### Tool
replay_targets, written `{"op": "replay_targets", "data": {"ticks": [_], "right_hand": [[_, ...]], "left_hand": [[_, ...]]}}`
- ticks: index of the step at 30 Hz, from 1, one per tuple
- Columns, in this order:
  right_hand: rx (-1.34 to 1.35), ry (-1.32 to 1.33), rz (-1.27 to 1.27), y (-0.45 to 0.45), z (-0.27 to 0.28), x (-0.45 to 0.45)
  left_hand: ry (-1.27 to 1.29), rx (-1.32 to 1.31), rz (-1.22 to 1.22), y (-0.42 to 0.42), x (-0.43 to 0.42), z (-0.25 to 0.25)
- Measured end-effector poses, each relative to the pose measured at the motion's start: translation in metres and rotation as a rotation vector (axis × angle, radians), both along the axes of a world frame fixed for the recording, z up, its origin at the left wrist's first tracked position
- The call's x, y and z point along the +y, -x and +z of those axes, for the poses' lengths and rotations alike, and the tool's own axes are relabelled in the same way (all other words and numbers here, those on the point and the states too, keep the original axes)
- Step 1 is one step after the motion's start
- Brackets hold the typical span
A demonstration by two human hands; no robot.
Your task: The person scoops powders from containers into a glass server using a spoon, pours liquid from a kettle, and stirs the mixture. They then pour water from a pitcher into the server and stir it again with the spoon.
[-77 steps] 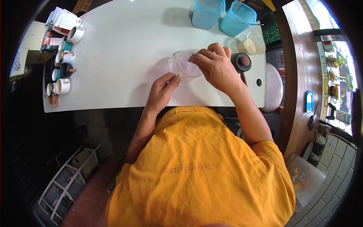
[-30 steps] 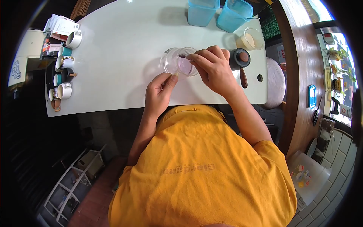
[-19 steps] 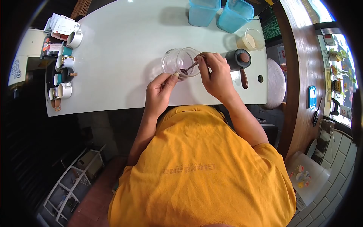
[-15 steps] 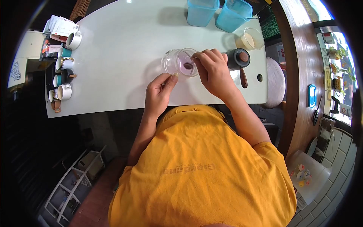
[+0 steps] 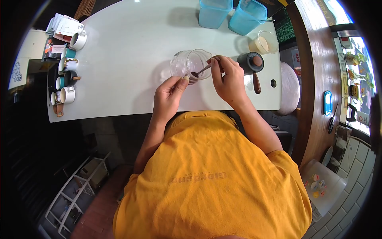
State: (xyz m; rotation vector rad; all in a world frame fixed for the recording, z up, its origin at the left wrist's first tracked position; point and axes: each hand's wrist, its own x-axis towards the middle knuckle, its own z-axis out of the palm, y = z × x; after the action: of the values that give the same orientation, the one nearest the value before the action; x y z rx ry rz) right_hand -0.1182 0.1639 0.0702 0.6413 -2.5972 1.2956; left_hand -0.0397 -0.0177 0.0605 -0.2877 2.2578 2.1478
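Observation:
A clear cup (image 5: 181, 63) with a round open mouth is tilted over the white table. My left hand (image 5: 169, 97) pinches its near rim between thumb and fingers. In my right hand (image 5: 227, 77) is a small spoon (image 5: 203, 70), gripped near the end of its handle. The spoon's bowl dips into the mouth of the cup, close to the near wall. What little lies at the bottom of the cup is hard to make out. Just right of my right hand stands a dark round pot (image 5: 247, 61) with a brown knob and a brown handle.
A clear cup of cream-coloured contents (image 5: 263, 42) stands behind the pot. Two blue containers (image 5: 215, 16) are at the far edge. Several mugs (image 5: 68, 95) line the table's left end. The white table (image 5: 119, 79) has a hole near its right edge.
The spoon has turned, and its handle now shows slanting up to my right hand, which has shifted slightly right and lower. The purple tint in the cup's mouth has gone. My left hand stays put.

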Motion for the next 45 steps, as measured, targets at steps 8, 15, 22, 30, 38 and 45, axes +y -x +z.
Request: {"op": "replay_targets", "data": {"ticks": [8,15,22,30,38,45], "right_hand": [[0.239,-0.206,0.19,0.013,0.017,0.003],[0.367,-0.256,0.256,0.016,0.018,0.004],[0.005,-0.029,-0.057,0.002,0.001,-0.004],[0.204,-0.165,0.068,0.008,0.013,-0.003],[0.321,-0.192,0.169,0.003,0.013,0.002],[-0.245,0.069,-0.262,-0.008,0.011,-0.002]], "left_hand": [[0.026,0.001,-0.023,0.0,-0.001,-0.004],[0.055,0.107,0.019,0.003,0.004,-0.005],[0.035,-0.025,-0.006,0.0,0.001,0.002],[0.018,-0.01,-0.014,-0.001,0.001,-0.006],[0.008,0.099,0.031,0.002,0.006,-0.004],[0.009,-0.025,-0.034,0.0,0.0,-0.007]]}}
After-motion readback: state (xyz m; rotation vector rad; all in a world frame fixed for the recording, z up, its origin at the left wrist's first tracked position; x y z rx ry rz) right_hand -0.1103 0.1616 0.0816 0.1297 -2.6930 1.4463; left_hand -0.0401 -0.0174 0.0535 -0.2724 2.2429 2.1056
